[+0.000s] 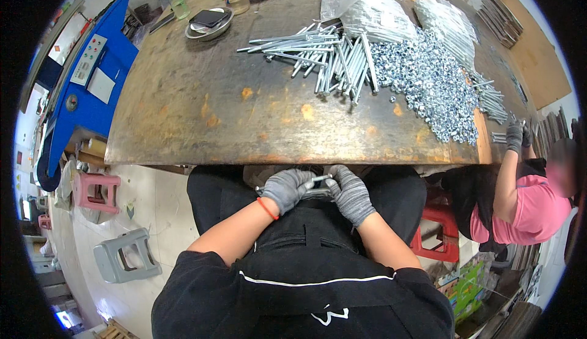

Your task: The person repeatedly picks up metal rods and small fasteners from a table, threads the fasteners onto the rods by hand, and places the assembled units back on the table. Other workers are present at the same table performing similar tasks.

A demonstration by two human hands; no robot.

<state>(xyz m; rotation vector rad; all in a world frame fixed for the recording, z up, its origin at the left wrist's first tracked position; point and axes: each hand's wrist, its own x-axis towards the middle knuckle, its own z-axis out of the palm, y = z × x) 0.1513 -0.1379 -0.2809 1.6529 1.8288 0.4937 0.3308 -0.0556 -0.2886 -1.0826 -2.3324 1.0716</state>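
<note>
Both my hands wear grey knit gloves and meet over my lap, just below the table's front edge. My left hand (285, 188) and my right hand (350, 193) together grip a long silver bolt (318, 180), held roughly level between them. A pile of the same long bolts (324, 58) lies on the worn brown metal table (195, 113) further back. To its right spreads a heap of small silver nuts (428, 82).
A co-worker in a pink shirt (529, 207) sits at my right with a gloved hand (515, 137) at the table's edge. Clear bags of hardware (379, 9), metal bowls (210, 26), a phone and jars stand at the back. Pink (96, 191), grey (125, 254) and red (437, 235) stools stand on the floor.
</note>
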